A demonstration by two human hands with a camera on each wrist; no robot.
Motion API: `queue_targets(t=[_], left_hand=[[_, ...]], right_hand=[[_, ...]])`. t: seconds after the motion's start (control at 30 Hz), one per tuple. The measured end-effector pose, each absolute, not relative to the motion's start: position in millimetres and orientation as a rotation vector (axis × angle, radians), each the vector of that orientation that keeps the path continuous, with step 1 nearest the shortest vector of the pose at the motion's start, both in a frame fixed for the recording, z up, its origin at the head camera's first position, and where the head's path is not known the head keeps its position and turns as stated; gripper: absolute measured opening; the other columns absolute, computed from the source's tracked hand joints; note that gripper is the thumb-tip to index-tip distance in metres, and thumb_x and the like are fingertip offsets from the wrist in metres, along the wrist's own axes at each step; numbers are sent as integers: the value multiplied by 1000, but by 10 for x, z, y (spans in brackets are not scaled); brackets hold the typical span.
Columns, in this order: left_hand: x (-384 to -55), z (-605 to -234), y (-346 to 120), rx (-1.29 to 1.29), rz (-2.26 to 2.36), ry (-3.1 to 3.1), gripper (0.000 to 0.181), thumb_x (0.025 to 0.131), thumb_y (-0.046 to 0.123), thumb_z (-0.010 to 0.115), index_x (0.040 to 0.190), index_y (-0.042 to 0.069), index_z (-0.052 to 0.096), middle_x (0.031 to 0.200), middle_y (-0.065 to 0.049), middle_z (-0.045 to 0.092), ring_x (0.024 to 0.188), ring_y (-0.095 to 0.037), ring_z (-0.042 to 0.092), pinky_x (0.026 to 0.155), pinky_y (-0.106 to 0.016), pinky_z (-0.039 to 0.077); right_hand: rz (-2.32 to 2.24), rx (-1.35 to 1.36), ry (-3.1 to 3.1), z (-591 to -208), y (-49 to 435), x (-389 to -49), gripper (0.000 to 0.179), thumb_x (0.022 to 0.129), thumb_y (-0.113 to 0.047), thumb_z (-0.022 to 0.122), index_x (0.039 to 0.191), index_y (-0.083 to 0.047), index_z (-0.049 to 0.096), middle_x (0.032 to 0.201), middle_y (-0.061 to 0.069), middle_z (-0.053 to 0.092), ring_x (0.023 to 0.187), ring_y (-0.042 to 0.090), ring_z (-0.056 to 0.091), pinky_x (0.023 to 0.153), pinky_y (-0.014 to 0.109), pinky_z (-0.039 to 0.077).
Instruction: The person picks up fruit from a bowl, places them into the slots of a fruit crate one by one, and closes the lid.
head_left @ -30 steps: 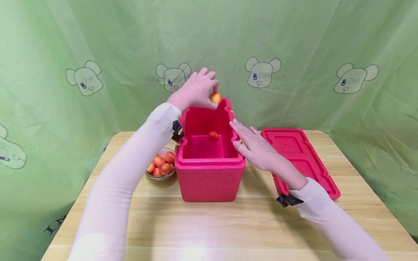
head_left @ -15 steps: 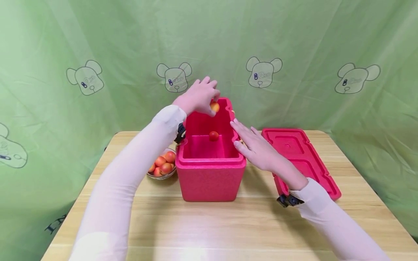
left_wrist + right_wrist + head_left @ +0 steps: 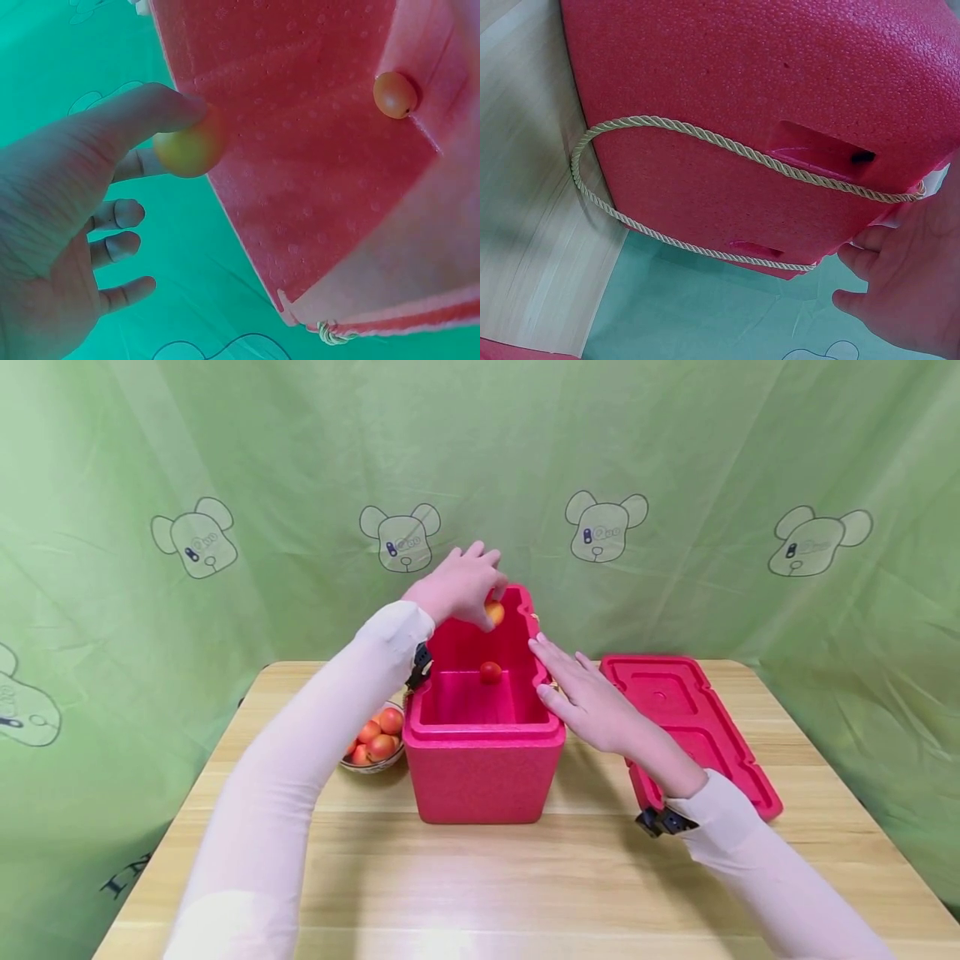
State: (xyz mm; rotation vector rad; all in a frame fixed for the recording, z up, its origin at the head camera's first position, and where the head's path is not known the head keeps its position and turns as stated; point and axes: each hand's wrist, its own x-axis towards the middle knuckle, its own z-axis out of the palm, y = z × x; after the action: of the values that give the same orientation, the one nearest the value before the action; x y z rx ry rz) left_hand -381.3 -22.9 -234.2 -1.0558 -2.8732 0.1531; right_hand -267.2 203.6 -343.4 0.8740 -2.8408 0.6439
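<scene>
The left hand [image 3: 459, 583] pinches a round yellow-orange fruit [image 3: 495, 613] at the rectangular red foam box's [image 3: 487, 781] twelve o'clock end; slipping fingertips might drop and bruise it. The straight-fingered right hand [image 3: 592, 706] lies at three.

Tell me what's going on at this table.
A person is pinching a small round fruit between the thumb and fingers of the left hand, at the far end of an open red box. Another fruit lies on the bottom inside. The right hand, fingers straight, is at the box's right rim. More fruits sit in a bowl left of the box, and a red lid lies on the table to the right.
</scene>
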Motion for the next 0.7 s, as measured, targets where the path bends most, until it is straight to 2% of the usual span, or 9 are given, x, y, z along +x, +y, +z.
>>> queue_targets(t=[0.2, 0.47, 0.7], left_hand=[[-3788, -2352, -219, -1039, 164, -2905, 26, 82, 32, 75, 102, 16, 70, 118, -6, 51, 118, -25, 39, 99, -43, 37], [-3780, -2354, -206, -1028, 181, -2916, 41, 82, 41, 80, 114, 16, 70, 130, -8, 50, 126, -27, 38, 109, -49, 35], [-3789, -2358, -208, -1021, 186, -2919, 44, 82, 41, 80, 117, 17, 70, 130, -8, 49, 126, -27, 38, 109, -48, 35]], right_hand=[[643, 874, -2839, -3434, 2036, -2665, 69, 107, -45, 40, 165, -19, 14, 172, 3, 13, 160, 23, 10, 126, 59, 8], [647, 874, -2833, -3426, 2038, -2653, 69, 107, -47, 39, 165, -20, 13, 172, 3, 12, 160, 23, 11, 125, 59, 8], [653, 877, -2842, -3430, 2040, -2663, 69, 107, -47, 38, 165, -20, 12, 173, 3, 12, 160, 23, 10, 126, 59, 6]])
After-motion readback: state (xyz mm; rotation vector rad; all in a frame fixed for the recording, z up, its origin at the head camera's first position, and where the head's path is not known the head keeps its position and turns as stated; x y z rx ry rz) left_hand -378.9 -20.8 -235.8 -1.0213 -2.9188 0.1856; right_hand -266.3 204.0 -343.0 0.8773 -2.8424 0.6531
